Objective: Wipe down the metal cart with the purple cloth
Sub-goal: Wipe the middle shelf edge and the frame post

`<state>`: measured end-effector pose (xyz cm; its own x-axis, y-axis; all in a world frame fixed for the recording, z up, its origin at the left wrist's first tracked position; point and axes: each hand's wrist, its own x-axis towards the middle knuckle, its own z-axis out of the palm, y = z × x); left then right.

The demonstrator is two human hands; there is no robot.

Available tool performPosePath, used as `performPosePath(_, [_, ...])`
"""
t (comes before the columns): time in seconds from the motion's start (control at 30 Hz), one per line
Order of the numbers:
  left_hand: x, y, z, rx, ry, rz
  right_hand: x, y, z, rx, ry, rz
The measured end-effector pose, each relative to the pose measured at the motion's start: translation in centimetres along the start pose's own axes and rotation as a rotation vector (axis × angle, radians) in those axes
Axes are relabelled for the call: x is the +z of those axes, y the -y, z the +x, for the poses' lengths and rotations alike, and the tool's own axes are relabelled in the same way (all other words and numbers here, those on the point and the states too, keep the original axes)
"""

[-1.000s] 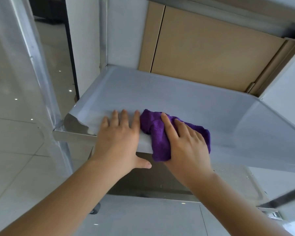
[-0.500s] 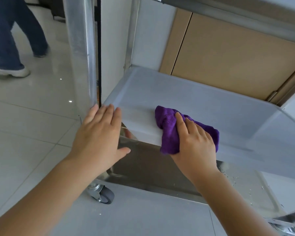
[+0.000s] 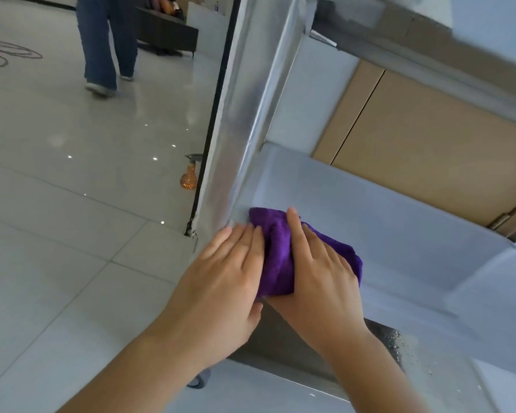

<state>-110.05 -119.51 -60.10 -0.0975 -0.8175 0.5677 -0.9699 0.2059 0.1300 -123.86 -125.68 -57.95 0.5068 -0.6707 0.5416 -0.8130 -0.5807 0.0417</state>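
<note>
A bunched purple cloth lies on the front left corner of the metal cart's middle shelf, up against the cart's upright post. My right hand presses down on the cloth, fingers spread over it and the thumb side wrapped under its near edge. My left hand lies flat with straight fingers at the shelf's front left corner, its fingertips touching the cloth and the foot of the post. The cloth's middle is hidden under my right hand.
The lower shelf carries water drops. A caster wheel shows below my left arm. An orange spray bottle stands on the tiled floor behind the post. A person in jeans walks at the far left. Wooden panels are behind the cart.
My right hand slid the cloth left along the shelf into the corner by the post. My left hand shifted back against the cloth. The view swung left, and the person walked further away.
</note>
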Motion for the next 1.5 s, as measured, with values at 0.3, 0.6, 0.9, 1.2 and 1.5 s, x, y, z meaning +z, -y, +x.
performPosePath(0.3, [1.2,1.9,-3.3,-0.413,-0.450,-0.685,-1.9,-1.9,-0.2,0.004,0.200,0.379])
performPosePath(0.6, [1.2,3.0,-1.4,-0.421,-0.302,-1.250,-1.2,1.4,7.1,-0.190,0.607,0.575])
performPosePath(0.9, [0.8,1.8,0.8,-0.606,-0.477,-0.746,0.8,0.1,12.5,-0.495,0.760,0.786])
performPosePath(1.2, [1.8,1.8,4.0,-0.661,-0.671,-0.884,3.9,-1.5,15.4,-0.543,0.680,0.763])
performPosePath(1.5, [1.9,2.2,3.4,-0.739,-0.649,-0.841,6.3,-3.2,18.2,-0.406,0.737,0.744])
